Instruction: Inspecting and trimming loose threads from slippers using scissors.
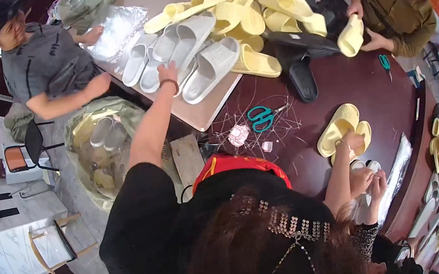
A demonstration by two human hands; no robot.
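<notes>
My left arm stretches over the far-left table corner, where my left hand (166, 73) touches a pile of grey slide slippers (211, 70), its fingers apart. At the right, my right hand (351, 142) is closed on a yellow slipper (364, 132), with its wrist bent. Another yellow slipper (338, 127) lies right beside it on the dark red table (304, 166). The underside of my right hand's grip is hidden. Just below, a co-worker's hands (368, 185) are close to a pale pair of slippers (365, 166).
Teal-handled scissors (261, 119) lie among scattered ties. Yellow slippers (238, 16) and a black slipper (302, 81) are heaped beyond. At left stands an open sack (86, 181) with slippers. Two people (50, 63) (390, 1) work across the table; one holds a yellow slipper.
</notes>
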